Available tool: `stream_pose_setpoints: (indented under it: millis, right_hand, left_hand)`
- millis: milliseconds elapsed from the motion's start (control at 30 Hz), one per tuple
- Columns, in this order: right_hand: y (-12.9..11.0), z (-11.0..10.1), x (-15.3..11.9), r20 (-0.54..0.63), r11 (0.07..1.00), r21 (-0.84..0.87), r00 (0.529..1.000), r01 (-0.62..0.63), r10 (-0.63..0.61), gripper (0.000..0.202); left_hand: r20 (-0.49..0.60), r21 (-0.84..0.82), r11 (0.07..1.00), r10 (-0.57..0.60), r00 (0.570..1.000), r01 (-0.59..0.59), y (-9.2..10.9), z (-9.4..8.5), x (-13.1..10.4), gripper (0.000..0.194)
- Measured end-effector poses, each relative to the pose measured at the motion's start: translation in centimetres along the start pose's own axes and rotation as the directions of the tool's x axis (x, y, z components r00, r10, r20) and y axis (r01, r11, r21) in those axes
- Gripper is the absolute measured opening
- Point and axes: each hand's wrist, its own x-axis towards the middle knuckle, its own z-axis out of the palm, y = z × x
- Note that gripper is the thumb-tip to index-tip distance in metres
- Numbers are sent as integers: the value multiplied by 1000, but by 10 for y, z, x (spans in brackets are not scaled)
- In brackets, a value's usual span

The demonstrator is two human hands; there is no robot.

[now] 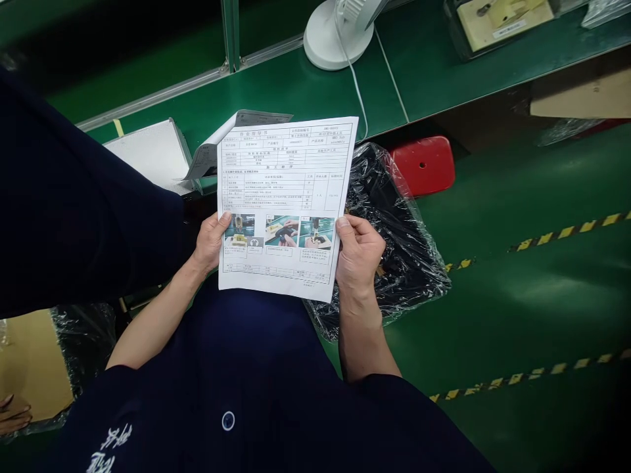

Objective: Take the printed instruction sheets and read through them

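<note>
In the middle of the frame, two bare hands hold up a white printed paper sheet with tables and three small photos (286, 203). The left hand (211, 242) pinches the sheet's left edge, with the thumb on the front near the first small photo. The right hand (357, 255) pinches the right edge, thumb on the front beside the last photo. Both hands are closed tight on the sheet.

A second grey page (231, 141) peeks out behind the sheet's upper left corner. Just to the right of the sheet, lower down, sits a black bin wrapped in shiny clear plastic (399, 243). A red plastic stool (426, 164) stands just beyond it. In the upper middle, a round white fan base (330, 39) rests on the long green workbench (296, 85), with a thin white cord (359, 98) trailing from it. A flat white tray (148, 154) lies on the bench at the left. Yellow and black striped tape (566, 231) runs across the green floor on the right. At the lower left edge, another person's fingers (12, 414) touch a brown cardboard box (29, 364).
</note>
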Motion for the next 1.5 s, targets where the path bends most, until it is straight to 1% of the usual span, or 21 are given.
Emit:
stream_pose_setpoints:
  millis: [200,333,600,700,833,933,1000,1033,1100,1133,1167,1233,1300,1400,1500]
  right_hand:
    - [2,-1,2,6,1000,-4,1000,-9,9,43]
    - [3,0,3,31,1000,-9,999,-17,17,41]
    - [5,3,8,58,999,-11,998,-30,31,40]
    - [7,4,9,68,1000,-8,997,-28,28,39]
    - [7,6,8,136,999,-22,990,-40,42,37]
    - [5,8,4,179,998,-22,982,-55,58,34]
    - [6,11,1,205,997,-9,976,-75,75,33]
    - [8,13,0,223,996,-4,971,-88,87,34]
    - [16,16,-5,265,993,-1,957,-119,115,35]
    - [22,18,-7,290,990,2,948,-139,132,36]
    - [30,20,-10,313,987,5,938,-159,149,36]
    - [45,24,-18,357,979,2,914,-205,191,37]
    - [59,27,-26,392,969,-15,890,-247,233,37]
    - [70,30,-37,405,965,-60,878,-254,255,37]
    - [71,30,-43,394,972,-131,890,-194,230,37]
  left_hand:
    - [-13,-1,1000,-6,1000,6,-1,1,1,53]
    - [-28,-6,1000,-9,1000,9,0,2,1,52]
    - [-13,29,999,27,1000,-27,-1,-1,4,48]
    - [-23,32,999,24,999,-23,-1,-2,4,49]
    - [-74,37,998,49,996,-47,2,-4,5,49]
    - [-75,61,996,69,995,-64,3,-9,5,51]
    - [-81,105,991,86,993,-77,2,-15,5,52]
    - [-102,151,983,117,988,-101,1,-19,5,53]
    - [-158,326,931,223,962,-163,-3,-29,5,50]
    - [-168,447,875,285,944,-185,-4,-34,5,48]
    - [-159,570,798,339,927,-194,-6,-38,4,45]
    - [-110,752,634,391,914,-181,-7,-45,3,40]
    - [-83,839,520,415,906,-161,-6,-47,1,34]
    - [-79,899,418,443,893,-128,-2,-43,-2,22]
    - [-38,940,327,394,918,-101,1,-40,-3,13]
